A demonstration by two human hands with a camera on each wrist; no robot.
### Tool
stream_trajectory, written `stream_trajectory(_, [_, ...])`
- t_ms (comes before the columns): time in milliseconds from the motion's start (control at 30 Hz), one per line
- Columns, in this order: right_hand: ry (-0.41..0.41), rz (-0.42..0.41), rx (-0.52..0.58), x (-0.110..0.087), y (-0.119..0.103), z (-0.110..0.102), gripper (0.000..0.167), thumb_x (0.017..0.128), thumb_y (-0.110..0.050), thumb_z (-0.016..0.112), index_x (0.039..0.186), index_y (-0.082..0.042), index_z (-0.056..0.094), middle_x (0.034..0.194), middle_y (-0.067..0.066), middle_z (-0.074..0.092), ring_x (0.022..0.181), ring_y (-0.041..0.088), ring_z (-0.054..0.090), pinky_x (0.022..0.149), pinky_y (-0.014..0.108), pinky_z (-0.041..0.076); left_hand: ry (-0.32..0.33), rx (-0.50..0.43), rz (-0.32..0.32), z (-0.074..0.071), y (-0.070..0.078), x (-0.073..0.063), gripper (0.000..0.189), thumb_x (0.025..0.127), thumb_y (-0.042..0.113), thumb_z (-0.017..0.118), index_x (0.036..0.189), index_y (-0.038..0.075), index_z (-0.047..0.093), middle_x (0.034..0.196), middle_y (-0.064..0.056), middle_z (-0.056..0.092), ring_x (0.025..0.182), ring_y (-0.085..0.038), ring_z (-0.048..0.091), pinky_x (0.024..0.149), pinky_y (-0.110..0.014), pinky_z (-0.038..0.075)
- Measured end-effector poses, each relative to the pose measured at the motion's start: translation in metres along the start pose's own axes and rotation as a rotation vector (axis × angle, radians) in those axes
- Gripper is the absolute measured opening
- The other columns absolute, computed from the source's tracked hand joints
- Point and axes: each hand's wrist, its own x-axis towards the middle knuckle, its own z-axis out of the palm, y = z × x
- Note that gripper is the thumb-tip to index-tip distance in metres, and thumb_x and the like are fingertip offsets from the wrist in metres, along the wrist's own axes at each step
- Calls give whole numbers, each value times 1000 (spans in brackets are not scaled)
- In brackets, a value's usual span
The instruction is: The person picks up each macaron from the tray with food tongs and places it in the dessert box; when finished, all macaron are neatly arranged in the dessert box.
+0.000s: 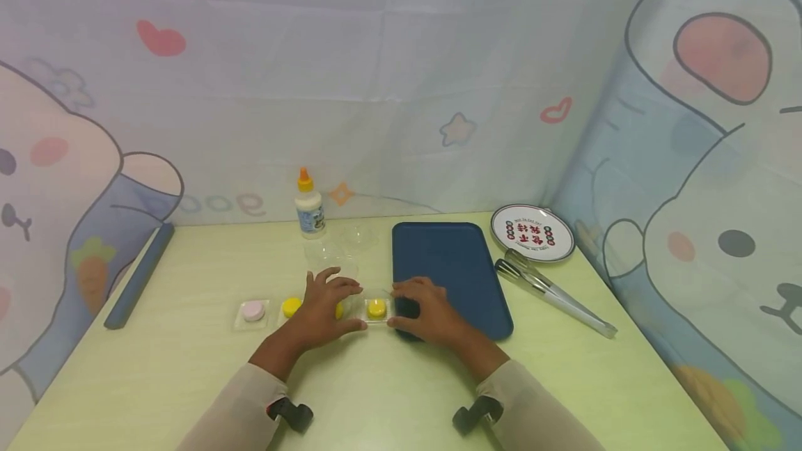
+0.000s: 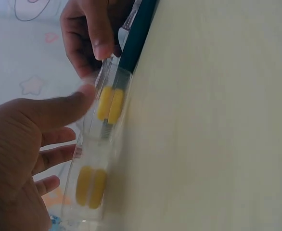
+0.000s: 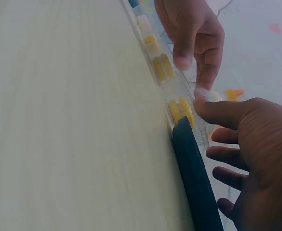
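A small clear plastic box (image 1: 370, 302) with a yellow macaron (image 1: 376, 309) inside sits between my two hands, at the left edge of the blue tray. My left hand (image 1: 321, 310) pinches its left side, thumb at the near corner and forefinger at the far one. On the opposite side my right hand (image 1: 429, 312) grips it likewise, over the tray's edge. In the left wrist view a second boxed yellow macaron (image 2: 91, 187) stands beside it, partly behind my left hand in the head view. Both thumbs lie at the lid's rim; the forefingertips are partly hidden.
Further left are another yellow macaron (image 1: 292, 307) and a pink macaron (image 1: 253, 310), both boxed. Clear plastic pieces (image 1: 326, 252) and a white glue bottle (image 1: 310, 214) stand behind. On the right are the blue tray (image 1: 451, 263), a printed plate (image 1: 532, 246), metal tongs (image 1: 564, 303). A dark roll (image 1: 140, 277) lies far left.
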Motion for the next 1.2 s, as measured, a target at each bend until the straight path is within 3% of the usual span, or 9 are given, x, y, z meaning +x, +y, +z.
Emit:
stream_trajectory(100, [3,-9,11,1,-3,-3,55,96,-32,86,143,-7,70,156,11,65,148,37,53,118,76,32,4,-21,-28,-6,-1,0,62,88,35,92,137,3,73,142,-17,70,155,-54,39,118,-95,5])
stream_trajectory(267, [-8,-19,2,6,-11,-8,52,99,-32,82,142,-6,70,156,13,64,149,39,53,119,78,31,36,27,-84,-19,-4,0,58,95,41,84,138,4,72,146,-19,67,153,-53,43,118,-95,8])
stream_trajectory(500, [-62,20,-39,22,-18,-7,53,102,-36,78,146,-10,68,157,13,63,151,38,53,124,78,29,62,59,-219,-37,-12,6,49,103,34,76,139,2,70,150,-26,63,148,-55,49,120,-92,13])
stream_trajectory(833, [-104,65,-52,44,-20,-1,53,105,-41,73,149,-12,66,155,10,65,151,36,53,127,76,26,21,77,-297,-44,-31,16,49,106,32,71,145,2,66,153,-27,62,148,-55,52,123,-88,20])
stream_trajectory(900, [-110,69,-55,49,-22,-1,53,106,-42,72,149,-12,66,154,10,65,151,36,53,126,76,26,10,79,-312,-46,-33,18,49,107,32,70,145,1,66,153,-28,62,147,-55,52,123,-86,23])
stream_trajectory(1000, [-118,80,-58,57,-23,0,54,106,-43,71,148,-11,67,152,9,67,150,37,54,126,75,26,-2,69,-325,-47,-36,20,50,108,30,69,146,-1,65,151,-28,64,141,-52,59,120,-79,38])
stream_trajectory(1100, [-140,104,-68,64,-25,2,55,105,-47,70,149,-13,68,152,7,68,151,36,54,127,73,26,-8,50,-342,-47,-39,22,49,108,29,69,146,-1,65,146,-27,68,132,-49,66,111,-70,51])
stream_trajectory(1200, [-165,112,-93,71,-27,5,56,106,-50,68,149,-15,68,153,5,68,152,35,54,127,76,24,-12,46,-351,-48,-41,23,48,107,27,69,146,0,65,140,-27,71,126,-48,69,103,-67,56])
